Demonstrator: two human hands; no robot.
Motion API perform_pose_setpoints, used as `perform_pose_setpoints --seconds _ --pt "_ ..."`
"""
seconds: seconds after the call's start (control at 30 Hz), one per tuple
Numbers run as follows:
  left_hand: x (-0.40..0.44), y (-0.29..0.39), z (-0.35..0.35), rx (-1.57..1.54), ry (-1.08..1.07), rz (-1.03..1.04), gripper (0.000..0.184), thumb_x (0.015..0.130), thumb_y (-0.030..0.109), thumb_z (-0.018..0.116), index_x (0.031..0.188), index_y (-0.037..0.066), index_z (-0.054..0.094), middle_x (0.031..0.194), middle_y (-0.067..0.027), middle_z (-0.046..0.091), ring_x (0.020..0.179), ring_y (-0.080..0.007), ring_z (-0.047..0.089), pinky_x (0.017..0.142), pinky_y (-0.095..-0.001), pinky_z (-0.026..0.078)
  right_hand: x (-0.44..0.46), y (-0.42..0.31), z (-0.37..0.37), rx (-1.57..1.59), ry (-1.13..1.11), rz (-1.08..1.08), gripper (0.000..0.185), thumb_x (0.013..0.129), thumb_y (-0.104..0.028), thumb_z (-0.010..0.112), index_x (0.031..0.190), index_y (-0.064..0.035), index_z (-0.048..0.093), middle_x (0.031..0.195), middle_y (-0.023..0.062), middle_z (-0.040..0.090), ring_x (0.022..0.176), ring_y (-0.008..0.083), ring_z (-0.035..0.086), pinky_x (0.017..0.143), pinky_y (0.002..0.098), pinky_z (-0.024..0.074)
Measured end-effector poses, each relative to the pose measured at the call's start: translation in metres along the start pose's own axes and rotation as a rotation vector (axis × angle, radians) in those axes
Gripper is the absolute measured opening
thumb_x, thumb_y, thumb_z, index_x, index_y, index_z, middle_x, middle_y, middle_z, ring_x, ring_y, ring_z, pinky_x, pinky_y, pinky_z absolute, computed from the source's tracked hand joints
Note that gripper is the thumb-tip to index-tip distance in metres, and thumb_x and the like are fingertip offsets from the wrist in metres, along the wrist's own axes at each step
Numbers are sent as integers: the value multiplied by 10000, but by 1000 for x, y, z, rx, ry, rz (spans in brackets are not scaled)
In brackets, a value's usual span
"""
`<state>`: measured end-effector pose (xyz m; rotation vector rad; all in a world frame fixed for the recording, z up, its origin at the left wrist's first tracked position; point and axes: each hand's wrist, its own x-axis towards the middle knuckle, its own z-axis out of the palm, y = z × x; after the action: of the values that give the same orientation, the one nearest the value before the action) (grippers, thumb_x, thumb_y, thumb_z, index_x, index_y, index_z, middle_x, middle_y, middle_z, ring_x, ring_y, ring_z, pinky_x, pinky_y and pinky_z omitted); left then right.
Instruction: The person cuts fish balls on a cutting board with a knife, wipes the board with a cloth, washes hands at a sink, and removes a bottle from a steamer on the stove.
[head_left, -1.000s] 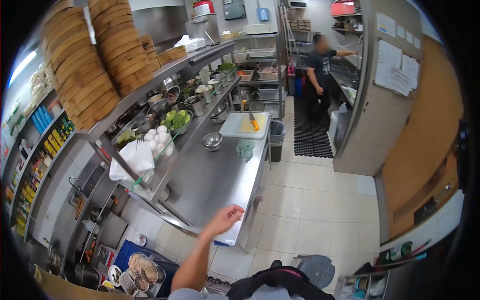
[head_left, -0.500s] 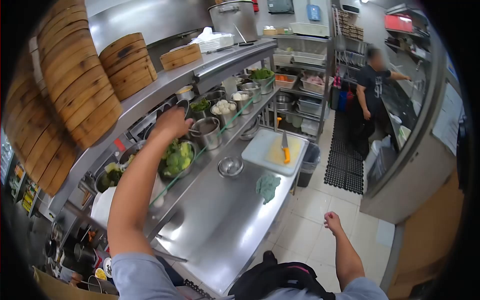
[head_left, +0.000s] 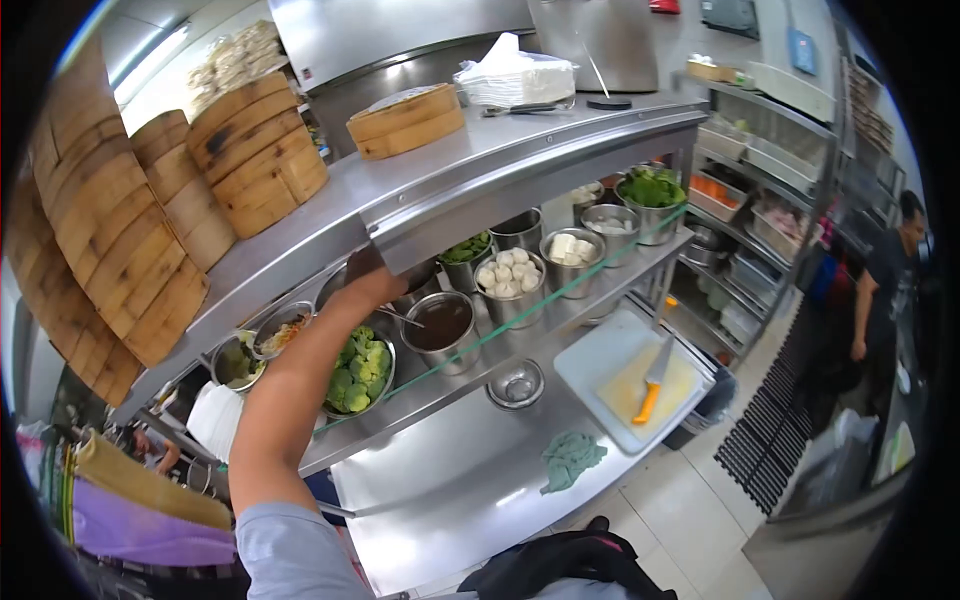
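My left hand [head_left: 372, 285] reaches in under the upper steel shelf [head_left: 430, 205], among the metal containers. Its fingers are hidden in shadow beneath the shelf edge, so what they touch does not show. Just right of it stands a pot of dark liquid [head_left: 438, 322] with a ladle handle in it. Below the wrist is a bowl of broccoli [head_left: 358, 375], and left of the forearm a bowl of shredded food [head_left: 283, 332]. White balls [head_left: 508, 274] fill another pot. My right hand is out of view.
Bamboo steamers [head_left: 255, 150] are stacked on the upper shelf. On the lower counter lie a small metal bowl [head_left: 515, 384], a green cloth [head_left: 573, 461] and a cutting board [head_left: 600, 365] with an orange-handled knife [head_left: 653, 385]. A person [head_left: 885, 290] stands at the far right.
The view has swung left and closer to the shelf. My left hand has gone from above the counter to under the upper shelf. My right hand, visible half a second ago, has left the view.
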<state>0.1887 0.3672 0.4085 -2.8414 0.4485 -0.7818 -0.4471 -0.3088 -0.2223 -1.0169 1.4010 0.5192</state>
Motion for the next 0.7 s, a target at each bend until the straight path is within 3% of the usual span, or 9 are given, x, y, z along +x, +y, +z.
perform_pose_setpoints --seconds 0.17,0.27,0.33,0.4,0.43,0.57,0.7 --pt "1 12 -22 90 -65 -52 259 799 252 703 990 81 734 948 -182 727 912 -389 713 790 -520 551 53 -147 -8 -72 -163 -155 420 991 -307 604 1361 -118 539 1130 131 609 909 320 631 792 508 583" --pt "3 18 -26 132 -79 -81 258 794 246 701 988 79 735 950 -183 726 912 -391 711 791 -522 551 107 -236 -17 18 -404 -345 461 1007 -344 621 1400 -122 527 1165 126 612 942 325 640 832 510 593" --pt "3 22 -28 149 -82 -96 258 791 241 699 987 77 735 951 -184 725 912 -392 710 792 -524 550 92 -314 23 15 -41 -258 318 937 -228 555 1243 -142 562 1106 118 592 885 289 591 735 497 543" --pt "3 25 -28 165 -86 -105 258 788 236 697 985 76 736 953 -185 724 912 -393 710 793 -525 550 79 -354 37 16 -52 -334 279 934 -254 568 1190 -143 560 1069 95 590 855 279 592 704 470 540" --pt "3 26 -28 172 -85 -107 258 786 234 696 985 75 736 953 -185 724 912 -393 709 794 -526 550 71 -363 41 28 -60 -411 247 932 -280 582 1138 -144 559 1032 73 587 826 270 593 673 442 537" --pt "6 30 -27 198 -69 -111 258 780 225 693 982 72 737 956 -187 723 913 -396 707 796 -529 549 63 -365 47 -78 -96 -439 287 929 -304 593 1169 -156 543 1062 77 590 846 274 597 689 469 536" --pt "6 38 -24 221 -47 -102 258 773 216 690 980 68 737 958 -189 721 913 -398 706 797 -532 549 80 -316 39 -153 -103 -252 244 947 -289 580 1152 -156 570 1048 79 607 836 270 606 679 471 536"
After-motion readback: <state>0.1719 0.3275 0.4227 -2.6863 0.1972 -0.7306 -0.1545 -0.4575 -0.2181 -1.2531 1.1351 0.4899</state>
